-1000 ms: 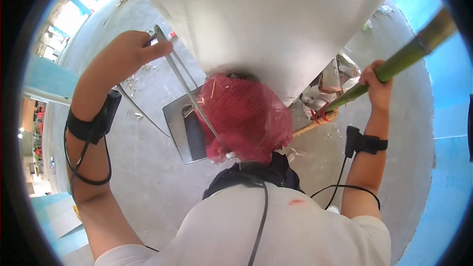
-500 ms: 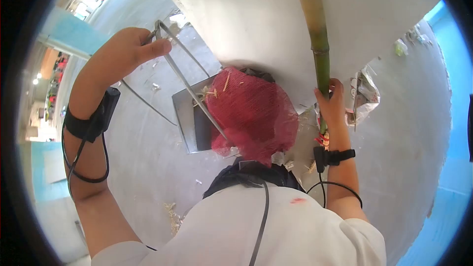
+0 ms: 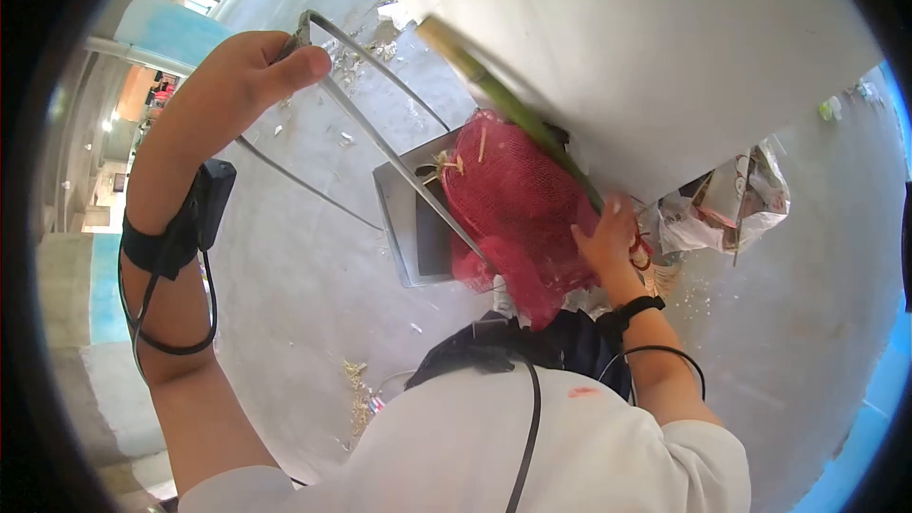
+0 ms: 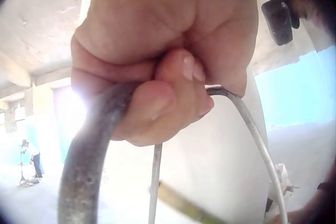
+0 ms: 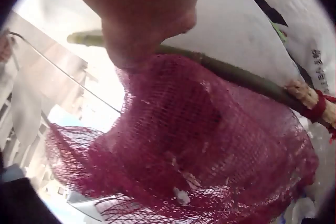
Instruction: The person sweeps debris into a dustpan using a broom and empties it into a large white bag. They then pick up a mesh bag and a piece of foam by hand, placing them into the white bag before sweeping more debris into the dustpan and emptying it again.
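Observation:
High on the left, my left hand (image 3: 252,76) grips the top of a bent metal rod handle (image 3: 366,133), its fingers wrapped round the bar in the left wrist view. Below, the handle reaches down to a metal dustpan (image 3: 391,223) on the floor. A red mesh bag (image 3: 518,180) overlaps the dustpan's right side, with straw bits on it. My right hand (image 3: 610,245) holds the green bamboo handle (image 3: 518,109) of a broom beside the bag. That handle slants up and left across the bag's far edge. Red ties bind the broom's straw end (image 5: 328,109), partly hidden behind the hand in the head view.
A large pale smooth surface (image 3: 665,66) rises just beyond the bag. White printed sacks (image 3: 741,204) lie to the right. Scraps and straw (image 3: 356,399) are scattered over the grey floor (image 3: 304,304). Far off, a person (image 4: 34,160) stands in the left wrist view.
My right hand has come inward to the bag, and the bamboo handle has swung from the right over to the upper left. The left hand keeps its grip; the view has turned.

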A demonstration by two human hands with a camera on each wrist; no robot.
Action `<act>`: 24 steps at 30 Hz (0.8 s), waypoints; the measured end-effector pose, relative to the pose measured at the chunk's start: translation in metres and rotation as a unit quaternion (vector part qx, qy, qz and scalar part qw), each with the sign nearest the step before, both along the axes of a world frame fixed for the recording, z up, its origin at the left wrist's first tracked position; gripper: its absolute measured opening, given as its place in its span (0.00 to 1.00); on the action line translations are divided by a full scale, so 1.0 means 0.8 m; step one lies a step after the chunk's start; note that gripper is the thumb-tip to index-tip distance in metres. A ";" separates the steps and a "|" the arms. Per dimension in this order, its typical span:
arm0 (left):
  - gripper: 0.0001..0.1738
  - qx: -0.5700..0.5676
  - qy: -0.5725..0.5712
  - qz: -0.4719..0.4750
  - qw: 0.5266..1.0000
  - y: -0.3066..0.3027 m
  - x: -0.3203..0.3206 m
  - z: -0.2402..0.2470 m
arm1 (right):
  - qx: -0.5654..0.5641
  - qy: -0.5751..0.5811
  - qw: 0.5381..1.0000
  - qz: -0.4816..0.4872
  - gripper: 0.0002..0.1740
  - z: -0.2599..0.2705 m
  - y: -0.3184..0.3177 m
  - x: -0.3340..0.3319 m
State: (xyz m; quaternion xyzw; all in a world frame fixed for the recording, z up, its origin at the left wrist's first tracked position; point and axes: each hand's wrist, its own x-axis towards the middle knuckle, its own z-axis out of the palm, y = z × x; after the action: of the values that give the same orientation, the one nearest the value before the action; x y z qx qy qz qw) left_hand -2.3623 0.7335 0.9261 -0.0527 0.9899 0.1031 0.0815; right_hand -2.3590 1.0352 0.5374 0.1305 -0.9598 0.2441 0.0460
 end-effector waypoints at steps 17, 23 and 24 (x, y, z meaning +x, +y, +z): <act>0.28 0.027 0.066 -0.050 0.996 -0.063 -0.026 -0.045 | 0.009 -0.199 0.980 -0.011 0.21 -0.212 -0.022 -0.124; 0.22 0.020 0.112 0.002 0.993 -0.084 0.001 -0.023 | -0.026 -0.268 0.960 -0.080 0.21 -0.243 -0.062 -0.141; 0.26 0.024 0.098 -0.011 0.995 -0.085 -0.001 -0.018 | -0.043 -0.255 0.962 -0.091 0.20 -0.255 -0.057 -0.143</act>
State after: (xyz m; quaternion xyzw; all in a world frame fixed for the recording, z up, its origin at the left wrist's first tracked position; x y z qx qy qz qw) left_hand -2.3633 0.6656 0.9116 -0.0294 0.9909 0.1306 -0.0131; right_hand -2.4730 0.9898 0.3336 -0.0265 -0.9361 0.3055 -0.1725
